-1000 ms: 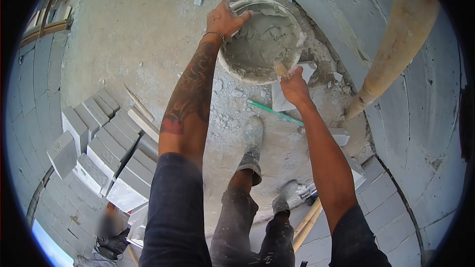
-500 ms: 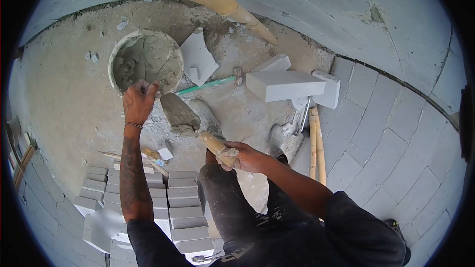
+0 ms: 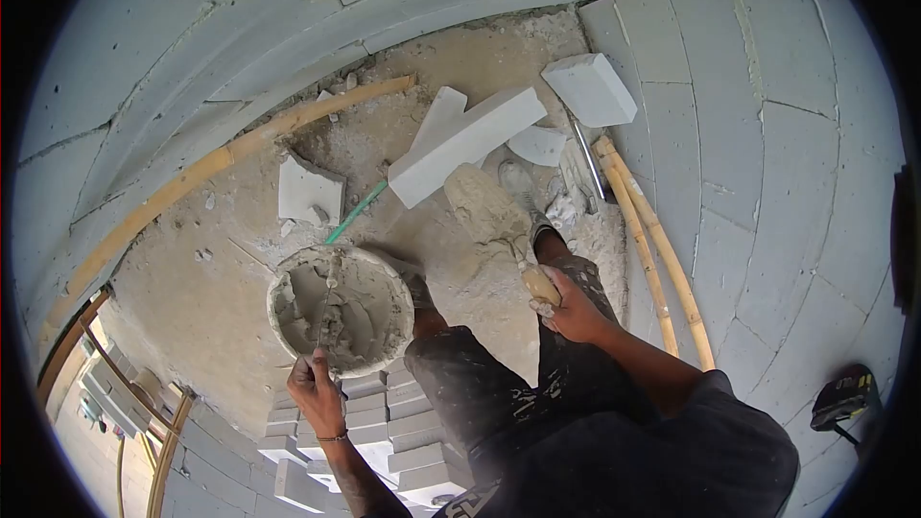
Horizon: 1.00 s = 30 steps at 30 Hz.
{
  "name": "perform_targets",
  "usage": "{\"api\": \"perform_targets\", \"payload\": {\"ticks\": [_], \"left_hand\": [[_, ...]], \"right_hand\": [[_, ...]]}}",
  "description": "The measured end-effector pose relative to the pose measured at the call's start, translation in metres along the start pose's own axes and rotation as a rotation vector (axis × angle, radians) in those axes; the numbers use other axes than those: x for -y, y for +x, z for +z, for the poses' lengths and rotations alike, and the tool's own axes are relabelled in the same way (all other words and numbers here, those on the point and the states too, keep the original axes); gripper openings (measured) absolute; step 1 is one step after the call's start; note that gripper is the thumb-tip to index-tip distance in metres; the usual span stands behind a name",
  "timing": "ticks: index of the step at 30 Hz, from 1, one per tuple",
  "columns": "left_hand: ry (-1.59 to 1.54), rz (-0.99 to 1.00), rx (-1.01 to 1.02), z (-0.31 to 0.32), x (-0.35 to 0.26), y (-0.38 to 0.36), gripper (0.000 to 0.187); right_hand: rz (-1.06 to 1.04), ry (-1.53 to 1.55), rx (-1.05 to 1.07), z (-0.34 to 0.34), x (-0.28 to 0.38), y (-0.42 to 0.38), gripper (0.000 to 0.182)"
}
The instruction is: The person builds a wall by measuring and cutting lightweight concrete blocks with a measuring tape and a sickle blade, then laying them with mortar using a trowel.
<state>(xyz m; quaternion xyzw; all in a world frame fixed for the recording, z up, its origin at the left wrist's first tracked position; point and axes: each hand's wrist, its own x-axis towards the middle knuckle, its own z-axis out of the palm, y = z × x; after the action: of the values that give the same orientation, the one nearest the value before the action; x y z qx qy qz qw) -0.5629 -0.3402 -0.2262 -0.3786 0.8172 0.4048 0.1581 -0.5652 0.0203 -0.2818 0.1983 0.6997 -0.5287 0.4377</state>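
Note:
A round bucket (image 3: 280, 321) of wet grey mortar (image 3: 374, 312) stands in front of my legs, its near rim overlapping the stacked blocks in this view. A thin mortar-crusted handle (image 3: 332, 278) runs across its mouth. My left hand (image 3: 315, 388) is closed at the near rim, its fingers pinched on the near end of that handle. To the right, my right hand (image 3: 574, 312) is wrapped round the wooden grip of a trowel (image 3: 484, 206). Grey mortar coats the trowel's blade, which points forward and left over the floor.
White blocks (image 3: 465, 144) lie on the floor ahead, with a broken slab (image 3: 312, 190) and a green-handled tool (image 3: 357, 213) nearby. Bamboo poles (image 3: 657, 254) lie at right, and another pole (image 3: 225, 158) lies along the wall. Stacked blocks (image 3: 422, 432) stand by my left leg.
My view has swung round. The bucket is now closer to my legs, and my left hand has come to its handle. The trowel, still in my right hand, has moved right, away from the bucket.

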Motion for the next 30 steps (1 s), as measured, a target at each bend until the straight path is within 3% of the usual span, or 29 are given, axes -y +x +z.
{"api": "perform_targets", "payload": {"ticks": [3, 5, 10, 14, 20, 22, 27, 29, 30], "left_hand": [[0.064, 0.067, 0.072, 0.041, -0.054, -0.044, 0.040], [0.107, 0.016, 0.202, 0.073, -0.086, -0.079, 0.039], [0.204, 0.231, 0.545, 0.176, -0.138, -0.146, 0.033], [0.305, 0.466, 0.608, 0.262, -0.179, -0.130, 0.028], [0.326, 0.724, 0.801, 0.408, -0.191, -0.056, 0.028], [0.381, 0.806, 0.763, 0.451, -0.183, -0.055, 0.028], [0.521, 0.686, 0.802, 0.487, -0.207, -0.030, 0.031], [0.485, 0.632, 0.816, 0.492, -0.222, -0.016, 0.031], [0.491, 0.617, 0.808, 0.496, -0.224, -0.010, 0.031]], "right_hand": [[0.046, 0.114, -0.011, -0.054, -0.008, -0.029, 0.045], [-0.070, 0.256, -0.150, -0.082, -0.028, -0.044, 0.042], [0.031, 0.426, -0.409, -0.134, -0.065, -0.080, 0.024], [0.035, 0.492, -0.613, -0.151, -0.108, -0.096, 0.024], [0.148, 0.547, -0.699, -0.155, -0.138, -0.096, 0.030], [0.234, 0.339, -0.691, -0.163, -0.140, -0.094, 0.037], [0.276, -0.031, -0.555, -0.201, -0.134, -0.073, 0.048], [0.091, -0.451, -0.557, -0.214, -0.137, -0.046, 0.055], [0.106, -0.543, -0.514, -0.223, -0.132, -0.029, 0.055]]}}
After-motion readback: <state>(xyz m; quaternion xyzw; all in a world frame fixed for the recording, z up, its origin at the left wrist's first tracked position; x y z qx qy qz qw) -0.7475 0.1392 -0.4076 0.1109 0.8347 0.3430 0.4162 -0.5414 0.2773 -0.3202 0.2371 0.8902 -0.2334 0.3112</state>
